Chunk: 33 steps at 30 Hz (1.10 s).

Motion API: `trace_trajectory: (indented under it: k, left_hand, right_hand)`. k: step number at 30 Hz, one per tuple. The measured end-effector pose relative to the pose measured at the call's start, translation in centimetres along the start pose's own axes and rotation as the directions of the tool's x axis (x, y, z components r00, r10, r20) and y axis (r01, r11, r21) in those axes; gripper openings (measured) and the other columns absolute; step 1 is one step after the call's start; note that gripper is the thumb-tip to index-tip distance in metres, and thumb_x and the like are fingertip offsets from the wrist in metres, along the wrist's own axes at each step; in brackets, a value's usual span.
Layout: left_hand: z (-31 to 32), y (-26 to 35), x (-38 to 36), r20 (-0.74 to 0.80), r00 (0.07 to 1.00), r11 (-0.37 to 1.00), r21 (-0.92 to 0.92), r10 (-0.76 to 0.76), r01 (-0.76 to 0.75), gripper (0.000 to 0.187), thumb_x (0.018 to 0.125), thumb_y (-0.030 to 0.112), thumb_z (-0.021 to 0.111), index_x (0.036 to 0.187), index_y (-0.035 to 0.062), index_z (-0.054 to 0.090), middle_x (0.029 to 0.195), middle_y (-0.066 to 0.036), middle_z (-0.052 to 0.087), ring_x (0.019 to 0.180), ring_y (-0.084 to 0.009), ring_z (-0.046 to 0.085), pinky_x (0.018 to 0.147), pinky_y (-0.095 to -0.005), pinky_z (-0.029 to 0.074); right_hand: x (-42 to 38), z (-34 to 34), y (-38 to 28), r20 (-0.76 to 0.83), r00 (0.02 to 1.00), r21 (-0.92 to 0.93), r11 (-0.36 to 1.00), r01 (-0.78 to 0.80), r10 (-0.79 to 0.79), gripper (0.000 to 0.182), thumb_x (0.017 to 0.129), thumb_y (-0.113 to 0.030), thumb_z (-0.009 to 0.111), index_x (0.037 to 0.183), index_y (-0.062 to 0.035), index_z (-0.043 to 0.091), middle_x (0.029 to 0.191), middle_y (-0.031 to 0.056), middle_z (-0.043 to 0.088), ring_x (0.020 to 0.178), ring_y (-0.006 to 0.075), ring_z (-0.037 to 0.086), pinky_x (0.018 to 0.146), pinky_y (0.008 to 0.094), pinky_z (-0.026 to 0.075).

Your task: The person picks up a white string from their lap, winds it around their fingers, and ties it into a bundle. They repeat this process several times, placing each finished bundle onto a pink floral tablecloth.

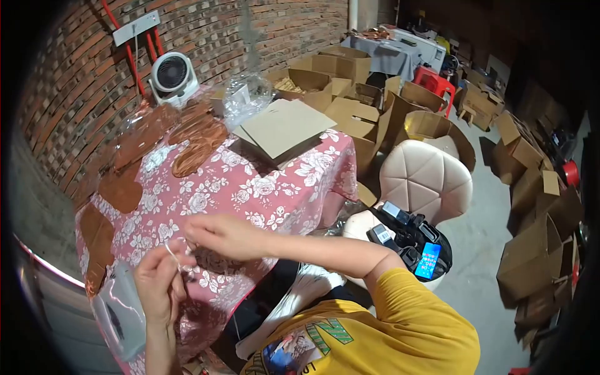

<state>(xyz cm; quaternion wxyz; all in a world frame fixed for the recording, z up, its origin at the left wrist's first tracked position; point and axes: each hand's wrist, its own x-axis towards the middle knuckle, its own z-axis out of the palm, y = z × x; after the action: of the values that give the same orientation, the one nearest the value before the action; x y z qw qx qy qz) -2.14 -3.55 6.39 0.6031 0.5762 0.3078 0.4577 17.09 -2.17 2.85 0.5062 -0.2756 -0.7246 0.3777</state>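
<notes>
My left hand [162, 281] is raised over the near part of the pink floral tablecloth [262, 187], its fingers pinching a thin white strand [170, 251]. Just right of it and slightly farther away, my right hand [219, 235] is closed, its fingertips close to the strand; what it holds is too small to make out. Beyond my hands lie bundles of brown material [199, 144] and a flat brown piece [120, 192]. A stack of grey-beige boards [284, 128] rests at the table's far right corner.
A white fan [172, 75] and clear plastic wrap [247, 100] stand at the back. A clear bin [122, 309] is at the left edge. Right of the table, a cream chair [425, 178] holds a phone [427, 260] and black gear. Cardboard boxes [531, 250] line the floor.
</notes>
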Motion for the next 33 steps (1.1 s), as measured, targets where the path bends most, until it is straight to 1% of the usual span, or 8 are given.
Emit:
trace_trajectory:
  k: [4, 5, 7, 9, 19, 26, 31, 33]
  left_hand:
    - [0.7, -0.2, 1.9, -0.2, 0.975, 0.981, 0.184, 0.102, -0.065, 0.025, 0.088, 0.003, 0.051, 0.112, -0.0015, 0.059, 0.087, -0.012, 0.067, 0.039, -0.0024, 0.042, 0.035, -0.0158, 0.033]
    - [-0.2, -1.5, 2.4, -0.091, 0.945, 0.865, 0.438, 0.315, -0.246, 0.025, 0.088, 0.004, 0.052, 0.111, -0.0003, 0.06, 0.085, -0.01, 0.067, 0.039, -0.0022, 0.042, 0.036, -0.0166, 0.035]
    - [-1.8, -1.7, 1.5, 0.029, 0.997, 0.841, 0.536, 0.068, -0.073, 0.024, 0.087, 0.005, 0.053, 0.109, -0.0003, 0.061, 0.083, -0.009, 0.067, 0.04, -0.0025, 0.042, 0.037, -0.0172, 0.036]
    - [-1.0, -0.3, 0.3, 0.06, 0.998, 0.975, 0.223, -0.022, 0.009, 0.022, 0.087, 0.005, 0.053, 0.106, -0.0024, 0.061, 0.081, -0.012, 0.067, 0.039, -0.0032, 0.043, 0.036, -0.0172, 0.036]
    - [-2.0, 0.6, 1.5, -0.303, 0.941, 0.984, 0.135, 0.15, -0.113, 0.03, 0.09, 0.008, 0.051, 0.118, -0.002, 0.054, 0.094, -0.013, 0.066, 0.038, -0.0013, 0.04, 0.034, -0.0157, 0.031]
    - [-2.1, -0.9, -1.1, 0.081, 0.983, 0.941, 0.311, -0.165, 0.133, 0.028, 0.089, 0.011, 0.05, 0.112, -0.0001, 0.059, 0.082, -0.005, 0.065, 0.05, -0.002, 0.046, 0.044, -0.0166, 0.038]
    - [-2.0, 0.1, -1.2, -0.167, 0.985, 0.994, 0.112, 0.038, -0.019, 0.034, 0.092, 0.014, 0.044, 0.122, 0.0017, 0.052, 0.102, -0.006, 0.065, 0.053, -0.0042, 0.049, 0.043, -0.0182, 0.039]
    - [-3.0, -1.3, -0.9, -0.123, 0.99, 0.925, 0.381, 0.062, -0.01, 0.036, 0.095, 0.023, 0.043, 0.123, 0.0026, 0.052, 0.096, -0.008, 0.064, 0.052, -0.0049, 0.049, 0.046, -0.0188, 0.04]
  right_hand:
    - [-1.9, 3.6, -2.2, 0.057, 0.996, -0.001, 0.997, 0.075, -0.075, 0.017, 0.09, -0.018, 0.043, 0.087, -0.0018, 0.049, 0.077, 0.0186, 0.056, 0.073, 0.0369, 0.055, 0.066, 0.0413, 0.043]
    - [-1.5, 3.0, -3.1, 0.05, 0.993, -0.047, 0.993, 0.108, -0.105, 0.019, 0.092, -0.018, 0.042, 0.087, -0.002, 0.049, 0.076, 0.0161, 0.056, 0.071, 0.0325, 0.056, 0.066, 0.0388, 0.044]
    - [0.3, 0.9, -3.3, 0.0, 0.995, -0.094, 0.99, 0.103, -0.104, 0.022, 0.094, -0.019, 0.041, 0.083, -0.0017, 0.048, 0.071, 0.0107, 0.053, 0.067, 0.0218, 0.054, 0.063, 0.0338, 0.043]
    - [1.6, -1.4, -2.6, 0.032, 0.999, -0.122, 0.992, 0.043, -0.04, 0.023, 0.094, -0.021, 0.042, 0.085, -0.0015, 0.051, 0.072, 0.0081, 0.053, 0.068, 0.0174, 0.053, 0.064, 0.0315, 0.043]
    - [0.6, 3.1, -1.6, 0.203, 0.979, -0.224, 0.973, 0.059, -0.013, 0.021, 0.093, -0.021, 0.042, 0.09, -0.0023, 0.052, 0.08, 0.0184, 0.06, 0.078, 0.0381, 0.058, 0.067, 0.0426, 0.045]
    - [2.9, 0.2, -2.1, 0.115, 0.992, -0.12, 0.992, -0.046, 0.06, 0.021, 0.094, -0.02, 0.044, 0.088, -0.0016, 0.054, 0.075, 0.0049, 0.055, 0.07, 0.0112, 0.053, 0.065, 0.0267, 0.044]
    - [0.9, 2.8, 0.2, 0.261, 0.96, -0.227, 0.973, -0.039, 0.099, 0.024, 0.093, -0.022, 0.042, 0.088, -0.0023, 0.055, 0.078, 0.0159, 0.059, 0.075, 0.0301, 0.061, 0.067, 0.0392, 0.045]
    - [1.1, 3.3, -2.1, 0.245, 0.97, -0.156, 0.987, 0.031, 0.009, 0.024, 0.093, -0.022, 0.043, 0.086, -0.0015, 0.053, 0.075, 0.0143, 0.058, 0.071, 0.0265, 0.06, 0.064, 0.0363, 0.045]
